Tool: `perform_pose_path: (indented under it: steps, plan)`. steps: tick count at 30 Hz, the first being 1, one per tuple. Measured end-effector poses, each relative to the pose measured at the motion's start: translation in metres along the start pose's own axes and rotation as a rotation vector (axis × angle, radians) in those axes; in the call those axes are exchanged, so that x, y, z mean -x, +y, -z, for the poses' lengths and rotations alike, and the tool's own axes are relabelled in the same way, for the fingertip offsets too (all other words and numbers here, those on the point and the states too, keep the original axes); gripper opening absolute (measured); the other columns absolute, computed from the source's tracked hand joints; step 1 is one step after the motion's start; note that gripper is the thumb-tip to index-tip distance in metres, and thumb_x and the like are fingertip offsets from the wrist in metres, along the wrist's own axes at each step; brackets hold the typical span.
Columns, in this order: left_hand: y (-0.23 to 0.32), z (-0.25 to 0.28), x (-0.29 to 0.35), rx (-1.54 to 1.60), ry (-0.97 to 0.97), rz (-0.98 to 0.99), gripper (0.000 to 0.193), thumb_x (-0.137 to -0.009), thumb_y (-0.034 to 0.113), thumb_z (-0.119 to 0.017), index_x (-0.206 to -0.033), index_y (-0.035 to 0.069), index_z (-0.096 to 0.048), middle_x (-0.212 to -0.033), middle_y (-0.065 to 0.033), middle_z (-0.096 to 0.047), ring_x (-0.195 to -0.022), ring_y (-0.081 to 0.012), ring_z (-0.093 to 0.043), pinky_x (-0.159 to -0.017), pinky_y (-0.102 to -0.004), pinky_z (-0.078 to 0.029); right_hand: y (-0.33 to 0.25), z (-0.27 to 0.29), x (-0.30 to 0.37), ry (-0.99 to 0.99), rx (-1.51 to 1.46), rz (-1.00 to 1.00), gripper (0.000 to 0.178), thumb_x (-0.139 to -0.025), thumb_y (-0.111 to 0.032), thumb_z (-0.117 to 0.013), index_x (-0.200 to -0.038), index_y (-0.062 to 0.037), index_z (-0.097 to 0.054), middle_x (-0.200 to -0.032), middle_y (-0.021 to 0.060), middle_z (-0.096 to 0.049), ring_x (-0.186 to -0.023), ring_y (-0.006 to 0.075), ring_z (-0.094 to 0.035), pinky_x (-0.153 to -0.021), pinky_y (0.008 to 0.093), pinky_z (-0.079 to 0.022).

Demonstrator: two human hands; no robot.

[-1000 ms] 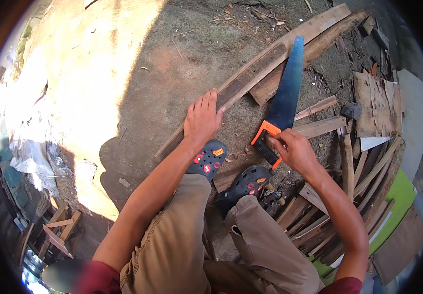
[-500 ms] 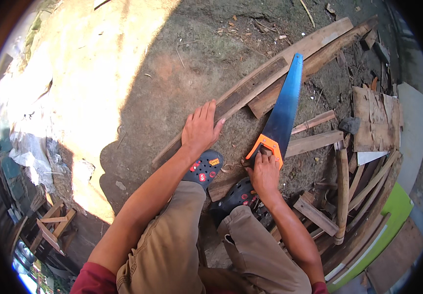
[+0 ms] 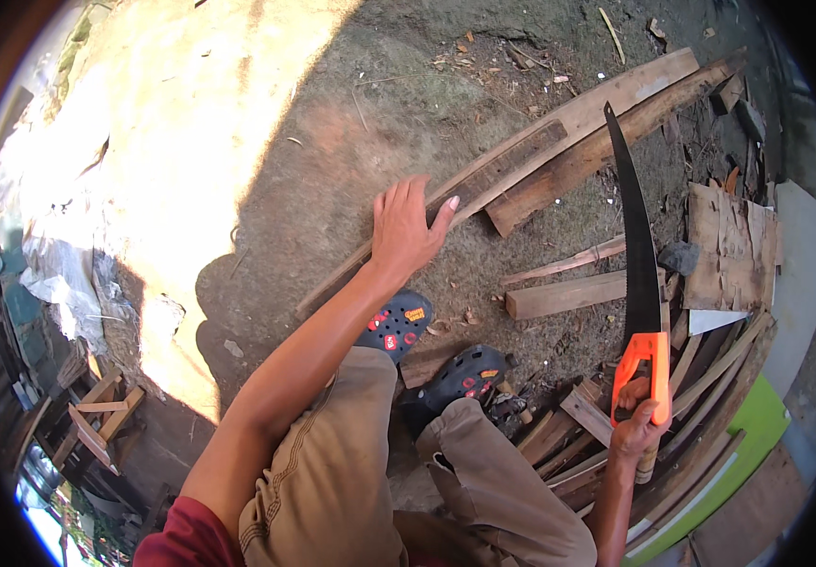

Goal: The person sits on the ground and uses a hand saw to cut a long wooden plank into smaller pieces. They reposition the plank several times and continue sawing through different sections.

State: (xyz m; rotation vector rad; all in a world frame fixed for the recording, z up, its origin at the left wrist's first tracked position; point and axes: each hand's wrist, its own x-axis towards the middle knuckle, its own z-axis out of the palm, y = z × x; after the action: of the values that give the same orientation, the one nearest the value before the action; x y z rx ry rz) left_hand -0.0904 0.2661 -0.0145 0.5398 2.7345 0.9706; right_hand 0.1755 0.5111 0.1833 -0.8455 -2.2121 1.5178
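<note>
In my right hand [image 3: 639,430] is a handsaw [image 3: 636,236], its orange handle wrapped by my fingers. The saw's dark blade points away from me, off to the right of the plank and apart from it. My left hand [image 3: 406,227] bears down on a long wooden plank [image 3: 630,83] lying slantwise on the ground, fingers over its far side and thumb toward the near side. A shorter, darker wood strip [image 3: 512,163] lies along that plank, its near end by my left thumb. Under the plank's far part lies another rough board [image 3: 559,186].
My clog-shod feet [image 3: 394,326] stand just below the plank. Loose wood pieces [image 3: 568,296] lie to the right, with a stone [image 3: 680,256], a peeling board [image 3: 731,246] and a heap of slats [image 3: 720,369] beyond. A small wooden frame [image 3: 103,425] stands at the lower left.
My right hand has swung the saw right and toward me, away from the plank. My left hand stays on the plank, with its thumb spread farther to the right.
</note>
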Motion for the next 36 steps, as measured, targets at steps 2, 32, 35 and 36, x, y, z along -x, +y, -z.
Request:
perform_pose_path:
  steps: [2, 32, 35, 36]
  plan:
    - [0.010, -0.013, -0.029, 0.108, -0.015, 0.111, 0.043, -0.096, 0.037, -0.065, -0.122, 0.002, -0.062, -0.121, -0.0178, -0.065, -0.116, -0.0337, -0.059, -0.100, -0.0459, -0.042, -0.027, 0.013, -0.018, -0.049, 0.056, -0.011, 0.054, -0.102, -0.053, -0.059, -0.086, -0.0027, -0.047, -0.067, 0.0013, -0.045, -0.054, 0.0074, -0.040, -0.047, 0.0235, -0.029]
    - [0.020, -0.039, -0.043, 0.080, 0.049, -0.128, 0.022, -0.094, 0.021, -0.065, -0.111, 0.008, -0.070, -0.105, -0.0069, -0.065, -0.100, -0.0277, -0.061, -0.085, -0.0418, -0.045, -0.196, -0.125, -0.148, -0.522, 0.662, -0.207, 0.034, -0.099, -0.029, -0.072, -0.099, 0.0048, -0.067, -0.064, 0.0018, -0.053, -0.061, 0.0065, -0.043, -0.054, 0.0278, -0.037]
    - [0.020, -0.040, -0.043, 0.071, 0.053, -0.123, 0.023, -0.094, 0.022, -0.066, -0.111, 0.007, -0.070, -0.107, -0.0071, -0.065, -0.101, -0.0278, -0.062, -0.085, -0.0420, -0.045, -0.211, -0.129, -0.155, -0.575, 0.744, -0.276, 0.038, -0.101, -0.033, -0.069, -0.106, 0.0042, -0.068, -0.073, 0.0008, -0.055, -0.067, 0.0086, -0.046, -0.060, 0.0277, -0.040]
    - [0.020, -0.040, -0.042, 0.069, 0.055, -0.119, 0.024, -0.094, 0.022, -0.066, -0.112, 0.006, -0.070, -0.107, -0.0071, -0.065, -0.101, -0.0279, -0.062, -0.086, -0.0421, -0.045, -0.217, -0.130, -0.158, -0.596, 0.778, -0.304, 0.039, -0.101, -0.034, -0.069, -0.109, 0.0041, -0.068, -0.075, 0.0005, -0.056, -0.069, 0.0091, -0.047, -0.062, 0.0276, -0.041]
